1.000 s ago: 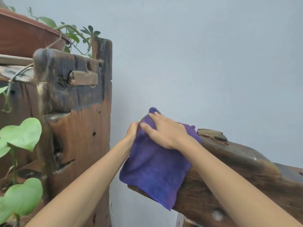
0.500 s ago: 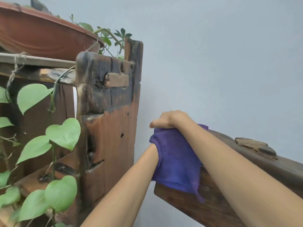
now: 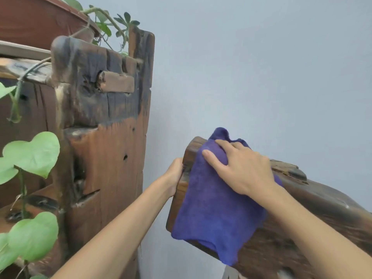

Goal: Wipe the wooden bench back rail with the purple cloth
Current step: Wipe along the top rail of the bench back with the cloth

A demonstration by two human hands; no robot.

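purple cloth under right hand — draped over rail

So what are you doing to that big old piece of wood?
A person is cleaning a wooden bench back rail with a purple cloth. The right hand lies flat on the cloth, pressing it over the end of the rail, so the cloth hangs down the front. The left hand grips the very end of the rail, beside the cloth. On the left stands a weathered wooden post with green leafy vines.
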